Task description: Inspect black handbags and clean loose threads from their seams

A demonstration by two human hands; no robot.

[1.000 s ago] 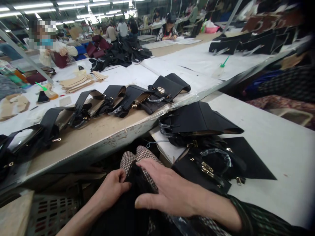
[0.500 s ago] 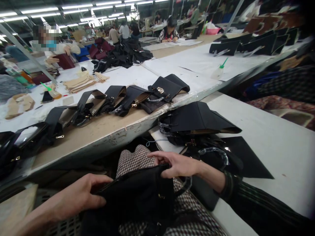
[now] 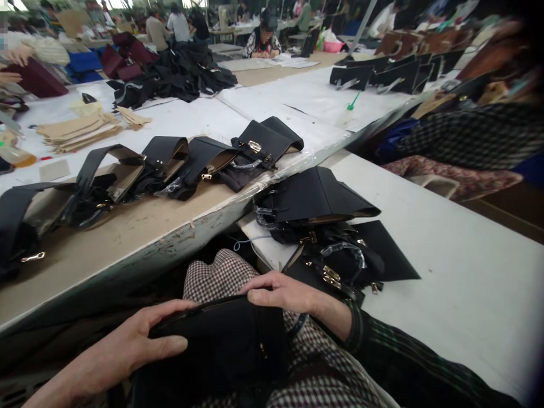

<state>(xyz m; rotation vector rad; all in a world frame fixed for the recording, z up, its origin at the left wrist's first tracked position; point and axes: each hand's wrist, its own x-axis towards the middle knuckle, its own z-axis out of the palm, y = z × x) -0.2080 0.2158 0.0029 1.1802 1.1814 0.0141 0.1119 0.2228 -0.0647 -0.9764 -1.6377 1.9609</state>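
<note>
So the black bag [image 3: 216, 348] is sitting on the person's lap [image 3: 215, 275], below the bench's [image 3: 170, 218] near edge, and I reckon the lap takes most of the weight. Left hand [image 3: 142, 337] has a loose grip, thumb on the near face, fingers over the top edge. Right hand [image 3: 283, 292] is lightly clasped over the top right corner, probably just keeping it steady. The row [image 3: 204, 158] lines the bench's near edge, handy for reaching I guess. The pile [image 3: 321, 195] hugs the side table's [image 3: 459, 272] left edge, close by the right arm.
</note>
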